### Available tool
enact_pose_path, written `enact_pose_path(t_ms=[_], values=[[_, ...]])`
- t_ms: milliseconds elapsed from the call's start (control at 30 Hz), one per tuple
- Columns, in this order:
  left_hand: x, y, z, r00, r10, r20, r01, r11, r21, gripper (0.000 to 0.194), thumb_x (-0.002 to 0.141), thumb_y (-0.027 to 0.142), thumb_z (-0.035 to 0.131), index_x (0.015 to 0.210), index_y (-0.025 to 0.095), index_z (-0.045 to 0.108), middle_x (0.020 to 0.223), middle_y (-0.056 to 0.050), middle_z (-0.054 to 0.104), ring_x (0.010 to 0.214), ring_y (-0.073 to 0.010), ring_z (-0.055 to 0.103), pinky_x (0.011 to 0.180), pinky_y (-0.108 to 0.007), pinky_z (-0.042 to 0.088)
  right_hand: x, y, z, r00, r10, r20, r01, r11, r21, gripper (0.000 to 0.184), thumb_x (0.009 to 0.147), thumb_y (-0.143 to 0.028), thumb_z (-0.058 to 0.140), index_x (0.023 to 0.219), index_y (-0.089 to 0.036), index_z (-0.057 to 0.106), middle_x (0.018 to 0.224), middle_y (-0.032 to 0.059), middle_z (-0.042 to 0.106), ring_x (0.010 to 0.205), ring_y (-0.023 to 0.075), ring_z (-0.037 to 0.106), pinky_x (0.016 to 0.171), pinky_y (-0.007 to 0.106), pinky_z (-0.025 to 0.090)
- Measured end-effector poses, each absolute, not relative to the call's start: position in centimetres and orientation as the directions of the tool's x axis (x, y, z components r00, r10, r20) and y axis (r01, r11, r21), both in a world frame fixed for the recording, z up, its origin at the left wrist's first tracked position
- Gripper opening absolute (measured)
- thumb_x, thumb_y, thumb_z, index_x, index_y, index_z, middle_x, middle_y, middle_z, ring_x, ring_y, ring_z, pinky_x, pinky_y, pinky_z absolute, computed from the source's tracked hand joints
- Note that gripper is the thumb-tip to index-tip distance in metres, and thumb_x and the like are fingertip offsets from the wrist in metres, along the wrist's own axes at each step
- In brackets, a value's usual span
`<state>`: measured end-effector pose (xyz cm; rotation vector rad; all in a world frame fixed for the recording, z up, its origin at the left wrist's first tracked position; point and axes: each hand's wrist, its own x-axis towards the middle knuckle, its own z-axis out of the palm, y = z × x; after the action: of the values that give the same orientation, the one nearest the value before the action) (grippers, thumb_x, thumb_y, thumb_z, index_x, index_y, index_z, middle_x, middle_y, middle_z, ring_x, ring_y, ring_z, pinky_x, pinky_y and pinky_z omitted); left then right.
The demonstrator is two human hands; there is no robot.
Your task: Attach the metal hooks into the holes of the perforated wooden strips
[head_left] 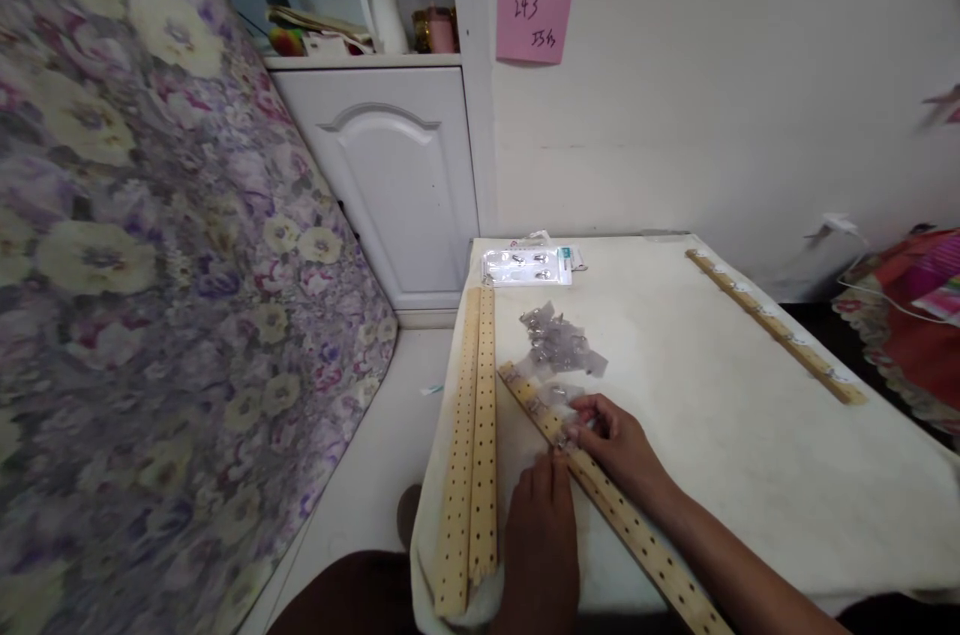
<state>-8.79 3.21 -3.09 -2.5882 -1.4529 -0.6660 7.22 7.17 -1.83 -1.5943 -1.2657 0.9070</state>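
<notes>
White cloth (652, 305) covered our bench (787, 485) near floral fabric (187, 235); on it our perforated strip (637, 527) ran far left to near right, touching our left hand (541, 500) and right hand (609, 437), each grip's closure unclear

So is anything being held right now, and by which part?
The left hand has its fingertips at the left edge of the middle perforated strip, nearer its far end. Whether the right hand, just above there, grips something small can't be told.

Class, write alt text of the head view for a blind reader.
A person's left hand and right hand work at a perforated wooden strip on a pale table, beside small clear packets and two more perforated strips.
</notes>
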Motion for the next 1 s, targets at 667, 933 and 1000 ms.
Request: enact_pose_path(t_ms=[667,933,1000], values=[[-9.1,3.5,-2.9,0.478,0.787,0.390,0.805,-0.571,0.165,0.055,0.067,-0.009,0.037,0.117,0.008,0.051,0.108,-0.014,0.061,0.097,-0.0254,0.058,0.078,-0.042,0.055,9.5,10.6,-2.1,0.232,0.961,0.152,0.773,-0.087,-0.629,0.018,0.077,-0.031,0.055,0.092,-0.023,0.061,0.089,0.0020,0.057,0.075,0.0172,0.058,0.070,0.030,0.044],[-9.4,3.4,-2.7,0.499,0.806,0.319,0.797,-0.571,0.196,0.057,0.068,-0.006,0.035,0.120,0.011,0.051,0.113,-0.014,0.061,0.102,-0.0260,0.057,0.083,-0.043,0.054,9.5,10.5,-2.0,0.296,0.951,0.086,0.638,-0.129,-0.759,0.012,0.068,-0.030,0.060,0.075,-0.022,0.054,0.072,-0.0016,0.059,0.066,0.0164,0.055,0.060,0.027,0.040],[-9.4,3.5,-2.3,0.500,0.826,0.259,0.803,-0.555,0.219,0.056,0.069,-0.005,0.036,0.119,0.012,0.052,0.114,-0.013,0.061,0.102,-0.0257,0.057,0.084,-0.043,0.053,9.7,10.5,-2.2,0.303,0.951,0.055,0.564,-0.133,-0.815,0.011,0.068,-0.029,0.060,0.074,-0.022,0.053,0.068,-0.0023,0.058,0.063,0.0156,0.054,0.059,0.026,0.040]])
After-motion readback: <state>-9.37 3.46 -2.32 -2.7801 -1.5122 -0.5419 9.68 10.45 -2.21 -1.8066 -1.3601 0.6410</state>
